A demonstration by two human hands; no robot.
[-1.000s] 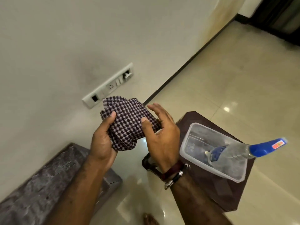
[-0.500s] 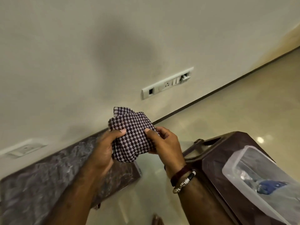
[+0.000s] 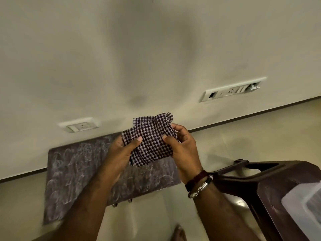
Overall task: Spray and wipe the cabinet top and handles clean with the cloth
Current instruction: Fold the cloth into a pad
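Bunched in mid-air above the cabinet top, the checked cloth is pinched by the thumb and curled fingers of the left hand and right hand. A loosely gathered wad could be dragged unevenly, so streaks may be left. Handles near the cabinet's front edge are barely seen and could be missed.

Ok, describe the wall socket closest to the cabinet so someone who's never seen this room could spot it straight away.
Start at the dark marble-patterned cabinet top against the cream wall. Just above its back edge sits a small white socket plate, left of the checked cloth held by both hands. Unlike the long multi-module switch panel farther right, it is short, with a single outlet.
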